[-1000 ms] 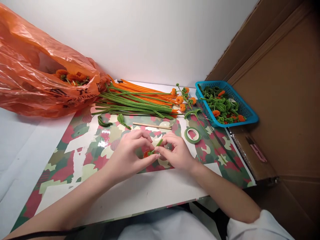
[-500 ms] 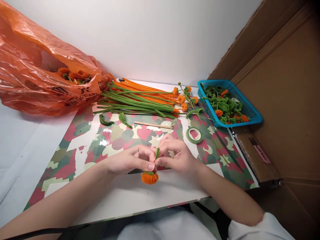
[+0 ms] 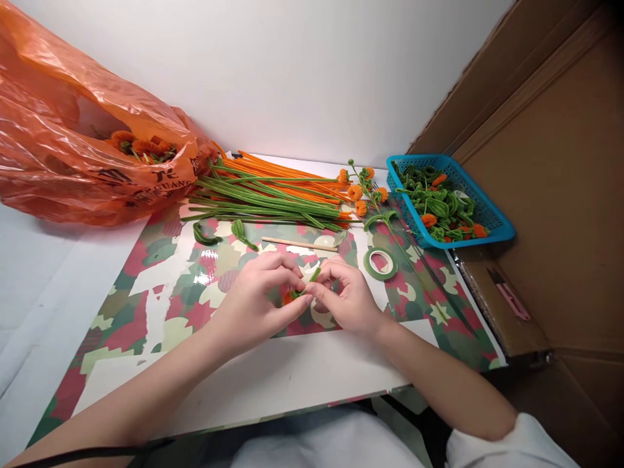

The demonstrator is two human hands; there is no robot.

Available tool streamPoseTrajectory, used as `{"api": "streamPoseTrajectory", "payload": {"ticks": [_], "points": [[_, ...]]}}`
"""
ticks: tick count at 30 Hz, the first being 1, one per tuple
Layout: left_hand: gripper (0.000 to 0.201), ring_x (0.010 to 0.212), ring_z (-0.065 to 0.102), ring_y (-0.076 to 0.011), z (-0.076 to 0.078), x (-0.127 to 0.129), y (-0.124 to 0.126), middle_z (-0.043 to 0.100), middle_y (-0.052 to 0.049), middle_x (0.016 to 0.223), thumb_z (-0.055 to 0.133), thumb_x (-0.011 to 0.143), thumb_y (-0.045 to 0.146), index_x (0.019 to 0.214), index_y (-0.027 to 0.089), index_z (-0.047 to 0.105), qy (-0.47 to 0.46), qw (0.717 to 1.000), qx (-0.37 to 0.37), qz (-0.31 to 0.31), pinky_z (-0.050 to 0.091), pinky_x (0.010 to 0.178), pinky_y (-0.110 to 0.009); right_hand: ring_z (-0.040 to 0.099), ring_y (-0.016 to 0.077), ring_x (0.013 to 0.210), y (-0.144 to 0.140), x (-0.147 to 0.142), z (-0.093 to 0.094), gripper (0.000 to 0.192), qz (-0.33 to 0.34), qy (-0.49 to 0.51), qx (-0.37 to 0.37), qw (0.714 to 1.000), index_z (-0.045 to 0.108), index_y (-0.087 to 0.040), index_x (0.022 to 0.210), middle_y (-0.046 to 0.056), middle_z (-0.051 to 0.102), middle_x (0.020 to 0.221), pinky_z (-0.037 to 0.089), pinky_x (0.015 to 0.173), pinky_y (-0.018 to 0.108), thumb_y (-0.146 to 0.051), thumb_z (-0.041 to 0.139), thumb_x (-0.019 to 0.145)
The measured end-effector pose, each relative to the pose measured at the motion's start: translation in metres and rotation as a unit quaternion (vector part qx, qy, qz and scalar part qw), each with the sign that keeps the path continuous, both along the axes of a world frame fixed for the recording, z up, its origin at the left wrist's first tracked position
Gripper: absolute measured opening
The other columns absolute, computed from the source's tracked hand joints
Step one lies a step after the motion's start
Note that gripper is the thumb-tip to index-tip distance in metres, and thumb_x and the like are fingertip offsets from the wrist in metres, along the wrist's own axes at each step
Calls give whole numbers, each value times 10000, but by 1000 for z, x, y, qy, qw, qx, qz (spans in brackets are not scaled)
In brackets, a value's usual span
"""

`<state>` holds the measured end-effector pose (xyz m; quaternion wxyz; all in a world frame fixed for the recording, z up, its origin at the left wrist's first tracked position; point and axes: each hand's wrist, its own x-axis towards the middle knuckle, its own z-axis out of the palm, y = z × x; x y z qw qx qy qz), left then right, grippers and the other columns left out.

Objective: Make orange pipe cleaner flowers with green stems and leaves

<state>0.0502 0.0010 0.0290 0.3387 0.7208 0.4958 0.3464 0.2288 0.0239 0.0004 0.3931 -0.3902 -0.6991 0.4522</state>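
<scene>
My left hand (image 3: 260, 296) is closed around a small orange pipe-cleaner flower (image 3: 287, 298), most of it hidden by the fingers. From the flower rises a short green stem end (image 3: 316, 273). Thumb and fingers of my right hand (image 3: 350, 298) pinch at the base of that stem, their tips meeting those of the left. Beyond the hands lies a thin wooden stick (image 3: 299, 244). A roll of green tape (image 3: 367, 265) rests to the right of my right hand.
Green pipe cleaners (image 3: 263, 200) and orange ones (image 3: 273, 170) lie at the back. An orange plastic bag (image 3: 53, 175) holds flowers on the left. Right of a finished flower sprig (image 3: 377, 211) stands a blue basket (image 3: 492, 218) of leaves. A pink cutter (image 3: 509, 296) lies far right.
Both hands have moved slightly up, away from my body. My left hand has turned, and the orange flower, hanging in plain sight before, is now mostly covered by it.
</scene>
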Motion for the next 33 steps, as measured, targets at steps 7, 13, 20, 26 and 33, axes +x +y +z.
{"api": "streamPoseTrajectory", "payload": {"ticks": [7, 13, 20, 26, 33], "points": [[209, 701, 554, -129, -5, -8, 7, 596, 1, 714, 675, 803, 313, 640, 181, 675, -161, 945, -254, -126, 440, 670, -249, 491, 156, 679, 0, 1, 5, 263, 52, 20, 22, 998, 583, -208, 626, -7, 604, 616, 410, 732, 337, -335, 677, 836], [263, 650, 554, -105, -20, -10, 7, 631, 5, 664, 829, 639, 405, 658, 170, 712, -314, 798, -478, -190, 435, 641, -227, 500, 137, 615, -4, -2, 9, 336, 117, 120, -10, 986, 580, -212, 592, -22, 592, 545, 411, 697, 325, -428, 686, 825], [246, 643, 532, -106, -17, -6, 6, 597, -3, 713, 763, 717, 409, 670, 174, 713, -267, 880, -374, -125, 429, 596, -226, 457, 106, 547, -6, -6, -3, 331, 66, 134, -138, 979, 571, -199, 639, -22, 547, 625, 388, 515, 261, -470, 705, 774], [186, 720, 553, -128, -8, -6, 4, 601, -15, 756, 670, 816, 276, 660, 179, 694, -117, 981, -141, -59, 444, 677, -245, 476, 147, 684, -2, -4, -3, 238, 1, 70, -52, 996, 563, -206, 633, -17, 513, 616, 409, 636, 284, -321, 683, 804], [214, 661, 488, -114, -13, -9, 4, 523, 1, 710, 624, 842, 318, 694, 176, 686, -200, 938, -240, -149, 427, 614, -230, 525, 130, 658, -2, -8, -5, 304, 63, 151, -45, 985, 588, -207, 623, -16, 571, 643, 451, 676, 289, -432, 741, 757]]}}
